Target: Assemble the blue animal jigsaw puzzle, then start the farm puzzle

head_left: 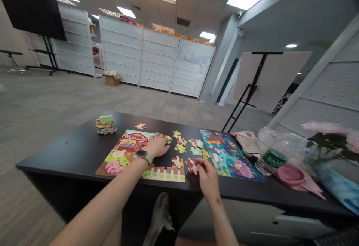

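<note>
A partly assembled farm jigsaw puzzle (127, 152) lies on the dark desk, with a red barn, animals and a white fence. My left hand (157, 145), a watch at its wrist, rests palm down over the puzzle's upper right part. Its fingers are spread and touch a small yellow-green puzzle piece (168, 140). On the right, my right hand (208, 175) pinches a reddish-brown and cream puzzle piece (191, 166) just beside the puzzle's lower right corner. Several loose pieces (181, 147) lie between the hands, and more pieces (198, 145) lie above my right hand.
A stack of pieces (106, 125) stands at the desk's left, near a lone piece (140, 126). Right of my hands lies a blue picture sheet (230, 154). Beyond it are a green-labelled container (270, 162), pink wrapping (290, 175) and flowers (331, 137).
</note>
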`<state>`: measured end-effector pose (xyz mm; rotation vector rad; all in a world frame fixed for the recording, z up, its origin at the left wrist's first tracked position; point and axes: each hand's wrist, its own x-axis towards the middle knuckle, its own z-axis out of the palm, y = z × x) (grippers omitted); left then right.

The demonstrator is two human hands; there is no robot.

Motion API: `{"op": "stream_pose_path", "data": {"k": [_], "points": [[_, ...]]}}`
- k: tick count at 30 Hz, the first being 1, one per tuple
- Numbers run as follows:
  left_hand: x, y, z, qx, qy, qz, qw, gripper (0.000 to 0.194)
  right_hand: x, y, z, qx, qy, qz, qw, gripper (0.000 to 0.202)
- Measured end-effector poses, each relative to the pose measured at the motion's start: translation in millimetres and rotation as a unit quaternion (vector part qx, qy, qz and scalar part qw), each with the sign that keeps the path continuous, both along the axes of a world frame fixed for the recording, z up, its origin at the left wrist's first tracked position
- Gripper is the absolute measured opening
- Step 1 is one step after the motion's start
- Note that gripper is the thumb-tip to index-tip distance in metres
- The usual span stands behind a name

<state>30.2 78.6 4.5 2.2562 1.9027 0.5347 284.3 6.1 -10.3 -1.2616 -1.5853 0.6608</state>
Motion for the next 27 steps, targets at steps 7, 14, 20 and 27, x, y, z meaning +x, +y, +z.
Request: {"op": "stream_pose_path", "data": {"k": [7, 14, 20, 27], "points": [[-77, 41, 10.4, -0.015, 0.018, 0.154, 0.988, 0.041, -6, -5, 9.5, -0.005, -0.019, 0.006, 1.0, 0.023], [-118, 57, -0.9, -0.038, -0.015, 0.199, 0.979, 0.038, -9, -2, 10.3, -0.028, -0.014, 0.02, 0.999, 0.022], [-123, 56, 0.8, 0.023, -0.129, 0.172, 0.976, 0.035, -9, -1, 10.2, -0.035, -0.016, 0.021, 0.999, 0.025], [-64, 4, 10.3, 0.019, -0.28, -0.035, 0.959, 0.022, -11, -5, 14.7, -0.027, -0.012, 0.03, 0.999, 0.023]]}}
